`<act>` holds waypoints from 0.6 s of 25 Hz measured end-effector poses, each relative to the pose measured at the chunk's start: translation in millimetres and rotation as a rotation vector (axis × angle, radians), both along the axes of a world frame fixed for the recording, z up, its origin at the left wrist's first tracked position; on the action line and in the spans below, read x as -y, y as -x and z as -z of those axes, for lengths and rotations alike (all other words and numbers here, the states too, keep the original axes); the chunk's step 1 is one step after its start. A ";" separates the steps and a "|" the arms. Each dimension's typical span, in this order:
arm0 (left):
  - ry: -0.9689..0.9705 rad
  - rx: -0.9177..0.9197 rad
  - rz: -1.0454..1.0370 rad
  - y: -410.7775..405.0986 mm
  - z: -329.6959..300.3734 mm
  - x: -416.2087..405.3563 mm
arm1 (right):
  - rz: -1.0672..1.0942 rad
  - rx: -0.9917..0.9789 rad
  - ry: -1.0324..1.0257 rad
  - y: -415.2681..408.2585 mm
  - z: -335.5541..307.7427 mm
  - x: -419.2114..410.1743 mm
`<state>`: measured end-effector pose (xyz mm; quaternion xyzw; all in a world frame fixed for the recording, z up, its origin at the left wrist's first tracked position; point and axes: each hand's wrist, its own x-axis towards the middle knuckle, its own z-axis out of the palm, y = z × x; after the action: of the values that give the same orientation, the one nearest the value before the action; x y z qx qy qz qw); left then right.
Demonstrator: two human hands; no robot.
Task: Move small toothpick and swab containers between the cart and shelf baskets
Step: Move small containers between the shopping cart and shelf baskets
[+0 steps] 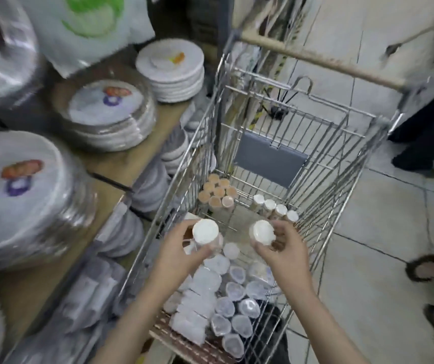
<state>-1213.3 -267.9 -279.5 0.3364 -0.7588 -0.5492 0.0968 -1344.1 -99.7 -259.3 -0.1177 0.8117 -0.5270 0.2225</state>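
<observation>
Over the cart (347, 143), each hand grips 1 white-capped container, caps up: left hand (184, 252) around one (205, 231), right hand (282, 252) around another (261, 231). The shelf (100, 208) lies to the left, nearest the left hand.

Blurred plate stacks (24, 195), left edge.

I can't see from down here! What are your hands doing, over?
Left hand grips one white-lidded container; right hand grips another. Both over the cart, above more containers. Nothing in the way.
</observation>
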 end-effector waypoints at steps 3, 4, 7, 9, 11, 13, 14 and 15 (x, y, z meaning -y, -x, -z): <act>0.039 -0.086 -0.036 -49.6 -57.3 -11.6 | -0.055 -0.005 0.126 -39.6 -47.4 -6.2; 0.046 -0.110 -0.058 -64.9 -73.0 -16.8 | -0.075 0.002 0.168 -50.8 -60.5 -7.5; 0.053 -0.171 -0.152 -111.0 -118.4 -40.1 | -0.166 0.054 0.293 -81.6 -93.9 -12.2; 0.066 -0.210 -0.248 -139.5 -143.1 -61.4 | -0.251 0.091 0.347 -99.3 -112.3 -16.3; 0.078 -0.249 -0.371 -168.3 -159.9 -85.8 | -0.372 0.116 0.372 -116.5 -126.8 -21.9; 0.077 -0.278 -0.496 -200.7 -173.7 -115.9 | -0.509 0.159 0.383 -140.8 -142.7 -28.3; 0.083 -0.292 -0.552 -215.8 -178.5 -130.7 | -0.569 0.174 0.388 -153.2 -149.6 -31.5; 0.094 -0.303 -0.614 -231.6 -181.7 -145.3 | -0.637 0.180 0.392 -166.6 -155.7 -34.0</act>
<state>-981.7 -122.6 -97.8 0.4590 -0.6236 -0.5026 0.3844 -1177.5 -65.6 -103.6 -0.3576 0.5956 -0.5850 0.4185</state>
